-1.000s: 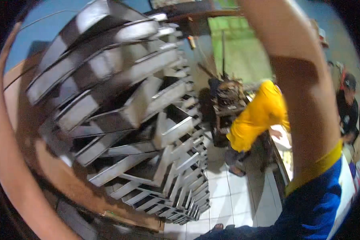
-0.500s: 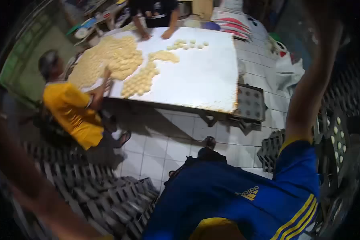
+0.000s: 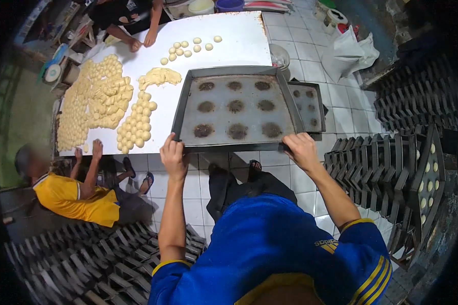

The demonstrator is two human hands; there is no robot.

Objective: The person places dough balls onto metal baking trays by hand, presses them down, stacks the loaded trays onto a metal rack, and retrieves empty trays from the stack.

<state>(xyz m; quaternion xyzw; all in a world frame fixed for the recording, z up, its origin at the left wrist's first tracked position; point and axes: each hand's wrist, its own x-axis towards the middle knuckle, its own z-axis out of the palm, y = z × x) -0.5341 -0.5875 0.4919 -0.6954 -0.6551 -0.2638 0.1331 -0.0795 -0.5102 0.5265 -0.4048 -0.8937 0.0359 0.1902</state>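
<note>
A dark metal baking tray (image 3: 220, 106) with raised sides and rows of round brown marks is held over the near right part of the white table (image 3: 208, 33). My left hand (image 3: 173, 158) grips its near left corner, fingers closed over the rim. At the near right corner, my right hand (image 3: 301, 150) is closed on the same tray. No dough lies in it. Left of the tray are a cluster of dough balls (image 3: 136, 124) and a flattened dough piece (image 3: 159, 77). Beyond it sit several separate dough balls (image 3: 187, 53).
A large dough mass (image 3: 107, 96) covers the table's left side. One co-worker in a yellow shirt (image 3: 76, 199) works at left, another in a dark shirt (image 3: 119, 12) at the far side. Stacked trays (image 3: 376, 170) stand right, more trays (image 3: 102, 262) lower left. Another tray (image 3: 310, 101) sits beside the table.
Both my arms, raised with hands out of view earlier, are now lowered in front of me. A baking tray is now in my two hands over the table. The view has shifted.
</note>
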